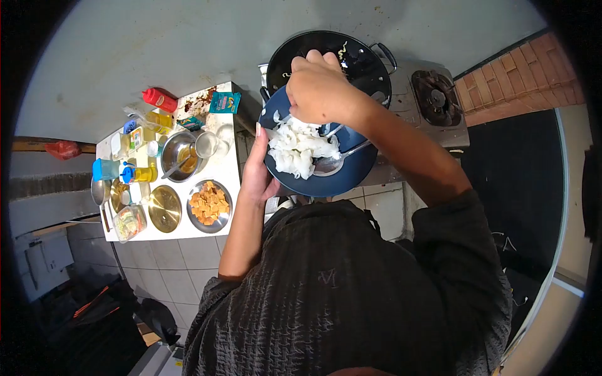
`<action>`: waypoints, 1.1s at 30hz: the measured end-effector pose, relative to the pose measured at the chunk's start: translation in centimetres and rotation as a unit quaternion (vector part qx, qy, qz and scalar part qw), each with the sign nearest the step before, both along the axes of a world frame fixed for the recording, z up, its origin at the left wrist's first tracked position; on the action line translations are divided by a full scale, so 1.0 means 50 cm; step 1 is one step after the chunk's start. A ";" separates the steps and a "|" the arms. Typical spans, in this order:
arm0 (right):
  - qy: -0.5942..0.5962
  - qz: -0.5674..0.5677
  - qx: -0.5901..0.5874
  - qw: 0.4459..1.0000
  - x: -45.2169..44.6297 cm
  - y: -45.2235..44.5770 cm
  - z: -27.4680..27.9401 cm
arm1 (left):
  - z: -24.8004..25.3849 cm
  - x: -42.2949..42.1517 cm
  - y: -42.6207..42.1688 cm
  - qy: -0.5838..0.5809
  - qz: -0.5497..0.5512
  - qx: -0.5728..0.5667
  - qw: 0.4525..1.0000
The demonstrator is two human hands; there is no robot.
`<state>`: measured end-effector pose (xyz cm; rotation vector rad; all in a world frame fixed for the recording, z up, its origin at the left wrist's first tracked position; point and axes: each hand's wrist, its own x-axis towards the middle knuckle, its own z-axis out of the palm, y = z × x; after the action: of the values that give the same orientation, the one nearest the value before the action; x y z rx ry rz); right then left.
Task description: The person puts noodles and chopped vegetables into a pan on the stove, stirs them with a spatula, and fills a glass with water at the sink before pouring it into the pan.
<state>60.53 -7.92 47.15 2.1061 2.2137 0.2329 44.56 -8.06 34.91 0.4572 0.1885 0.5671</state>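
Note:
A dark blue plate (332, 186) heaped with white noodle-like pieces (301, 145) is gripped at its left rim by my left hand (258, 172), thumb on top. My right hand (321, 88) is above the plate's upper part with its fingers curled; what they hold, if anything, is hidden. Two metal utensils lie on the plate, and the bowl of one spoon (328, 165) rests beside the white pieces. Behind the plate stands a black wok (370, 69) with a few yellowish strands inside, partly covered by the plate and my right hand.
To the right of the wok is a gas burner (437, 98). The white table (182, 228) at left carries a metal bowl (182, 156), a plate of orange-brown pieces (209, 203), a round golden tray (165, 208), a red bottle (160, 99) and several containers.

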 end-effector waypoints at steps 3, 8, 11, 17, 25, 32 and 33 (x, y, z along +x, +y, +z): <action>-0.001 0.006 -0.006 1.000 0.005 0.002 -0.003 | 0.000 0.004 -0.002 0.004 0.001 0.008 1.000; 0.008 -0.017 -0.034 0.999 0.014 0.007 0.011 | -0.009 0.003 0.005 -0.020 -0.009 0.000 1.000; 0.093 -0.037 -0.019 0.995 0.032 -0.001 0.034 | -0.007 0.002 0.004 -0.017 -0.009 0.004 1.000; 0.326 -0.014 -0.031 0.945 0.085 -0.007 0.086 | -0.014 -0.002 0.007 -0.019 -0.004 -0.001 1.000; 0.326 -0.132 0.070 0.933 0.247 0.022 0.067 | -0.005 -0.008 0.004 -0.016 0.008 0.007 1.000; 0.228 -0.162 0.080 0.957 0.339 0.037 -0.016 | -0.019 -0.009 -0.012 0.032 0.060 -0.019 0.998; 0.227 -0.163 0.094 0.956 0.334 0.033 -0.012 | -0.024 -0.009 -0.015 0.036 0.067 -0.022 0.997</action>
<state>77.25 -6.25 46.55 2.8290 2.0626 -0.0767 44.09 -8.81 33.72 0.4236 0.3011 0.6766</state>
